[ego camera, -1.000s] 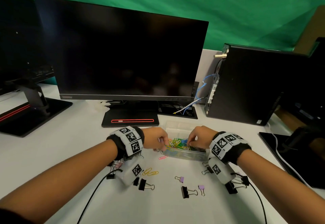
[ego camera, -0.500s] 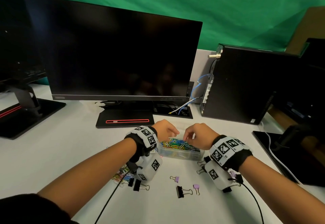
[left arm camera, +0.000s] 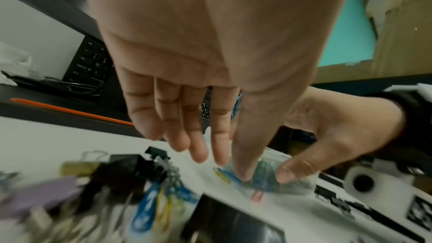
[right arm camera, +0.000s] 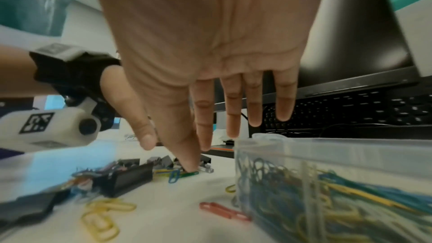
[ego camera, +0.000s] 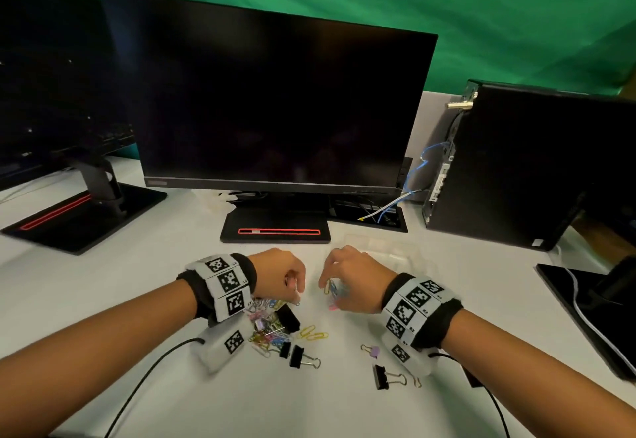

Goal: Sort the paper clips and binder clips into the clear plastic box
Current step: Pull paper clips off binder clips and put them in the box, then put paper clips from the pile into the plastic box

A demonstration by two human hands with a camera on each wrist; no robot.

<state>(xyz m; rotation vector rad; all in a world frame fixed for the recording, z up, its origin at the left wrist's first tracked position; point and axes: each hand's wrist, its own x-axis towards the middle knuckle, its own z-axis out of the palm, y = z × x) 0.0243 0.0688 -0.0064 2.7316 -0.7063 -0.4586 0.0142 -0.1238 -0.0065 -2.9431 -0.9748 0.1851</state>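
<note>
The clear plastic box (right arm camera: 327,154), packed with coloured paper clips, stands under my right palm; in the head view the hand hides most of it. My right hand (right arm camera: 196,160) points down left of the box. Its thumb tip touches a green paper clip (right arm camera: 192,173) on the table, with the forefinger just above. My left hand (left arm camera: 233,169) hangs with straight fingers over blue and yellow clips and holds nothing I can see. A pink clip (right arm camera: 222,210) lies by the box wall. A loose pile of clips (ego camera: 266,327) and black binder clips (ego camera: 297,356) lie near my left wrist.
A purple binder clip (ego camera: 373,351) and another black one (ego camera: 380,377) lie in front of my right wrist. The clear lid (ego camera: 382,251) sits behind the hands. A monitor stand (ego camera: 275,229), a second monitor base (ego camera: 82,214) and a PC tower (ego camera: 533,169) border the back.
Both hands have left the top of the box and come down to the loose clips on the table beside its left end. The head view has shifted.
</note>
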